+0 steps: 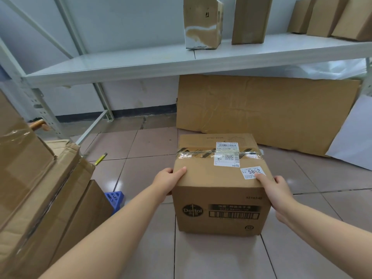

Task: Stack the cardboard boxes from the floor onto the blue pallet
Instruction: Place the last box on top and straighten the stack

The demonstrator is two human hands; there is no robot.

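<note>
A taped cardboard box (219, 198) with white labels and a Dettol print stands on the tiled floor in the middle. My left hand (168, 181) grips its upper left edge, thumb on the top face. My right hand (276, 190) grips the upper right edge, thumb on a white sticker. A corner of the blue pallet (114, 199) shows at the lower left, under a stack of cardboard boxes (40, 188) that hides most of it.
A grey metal shelf (141, 63) spans the back with several boxes on it (203, 23). A flattened cardboard sheet (265, 111) and a white board (354, 137) lean against the wall behind the box. A yellow pen-like object (101, 158) lies on the floor.
</note>
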